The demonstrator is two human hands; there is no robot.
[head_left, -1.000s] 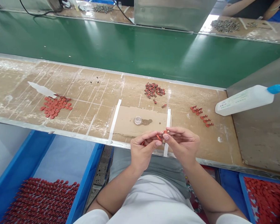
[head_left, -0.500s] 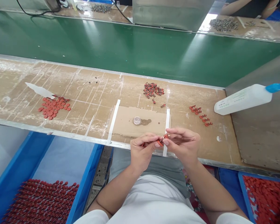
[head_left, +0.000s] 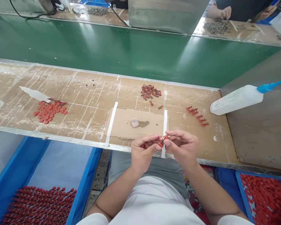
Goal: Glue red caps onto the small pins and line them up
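Note:
My left hand [head_left: 141, 153] is closed, its thumb and fingers pinching a small red round base [head_left: 160, 144] just past the bench's front edge. Facing it, my right hand [head_left: 184, 148] pinches a tiny red figurine [head_left: 166, 137] between thumb and forefinger. Figurine and base meet between the fingertips; whether they are joined I cannot tell. Another bit of red shows inside my left palm, mostly hidden. Beyond the hands, a small clear pot [head_left: 135, 122] sits on a cardboard sheet [head_left: 121, 129] beside a wet brown stain.
Loose figurines [head_left: 150, 91] lie in a pile behind the cardboard. Red discs [head_left: 50, 110] are heaped at left, figurines on bases [head_left: 198, 116] at right. A white bottle [head_left: 236, 100] leans by the metal wall. Blue bins [head_left: 86, 175] hold red pieces below. A co-worker's hand [head_left: 226, 13] shows across.
The view has shifted slightly, so bench items appear further left. My hands keep nearly the same pinch, with the base tilted a little differently. A co-worker's hands now show at top right.

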